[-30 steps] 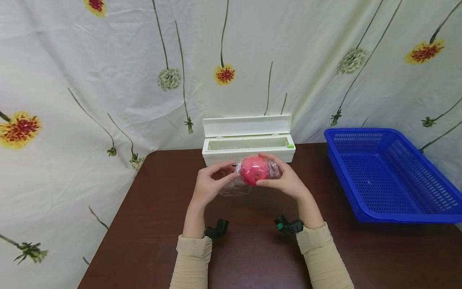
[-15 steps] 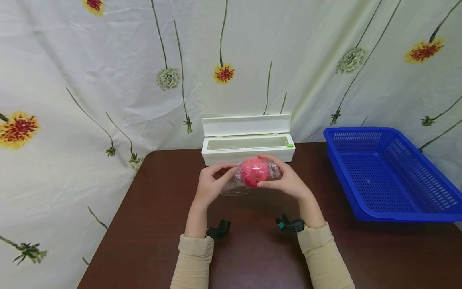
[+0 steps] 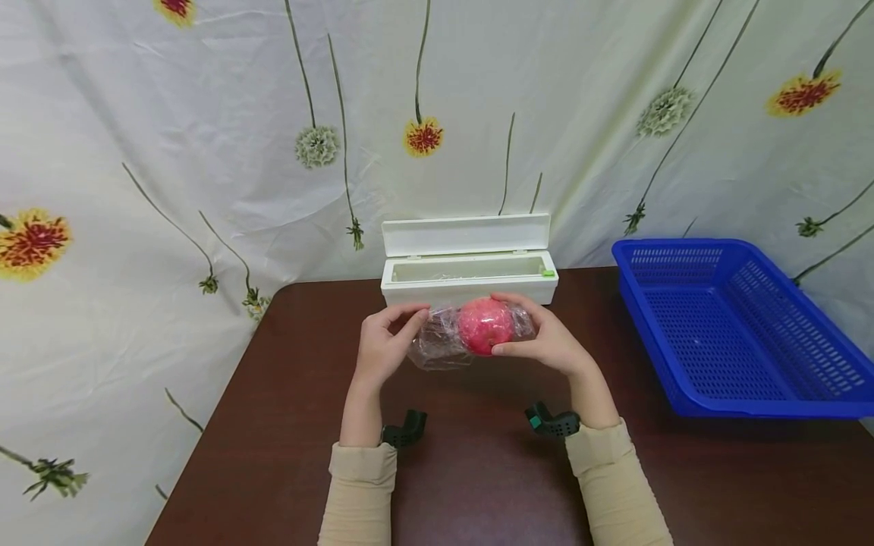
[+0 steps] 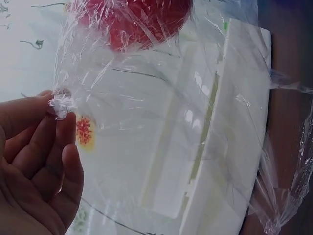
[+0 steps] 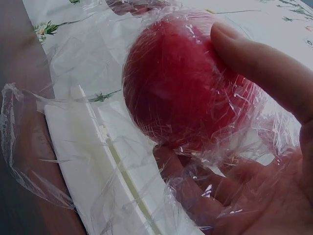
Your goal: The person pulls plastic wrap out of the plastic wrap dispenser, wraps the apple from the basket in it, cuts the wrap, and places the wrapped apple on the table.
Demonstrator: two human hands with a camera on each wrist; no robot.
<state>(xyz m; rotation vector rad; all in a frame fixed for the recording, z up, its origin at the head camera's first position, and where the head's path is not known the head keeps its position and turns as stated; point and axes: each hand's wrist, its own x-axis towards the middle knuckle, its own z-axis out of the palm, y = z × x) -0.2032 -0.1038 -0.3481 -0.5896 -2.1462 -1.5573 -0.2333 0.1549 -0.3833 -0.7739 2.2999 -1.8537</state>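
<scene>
Red fruit (image 3: 485,326) — likely firm, slick in its clear film (image 3: 437,345), best cupped round its sides — is held by the right hand (image 3: 554,345) above the surface (image 3: 471,470); the left hand (image 3: 381,345) pinches film.

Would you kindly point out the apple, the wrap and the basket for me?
Apple (image 3: 485,326), head view: middle of its visible side.
Wrap (image 3: 439,339), head view: the stretch beside the apple.
Basket (image 3: 730,345), head view: its floor.
</scene>
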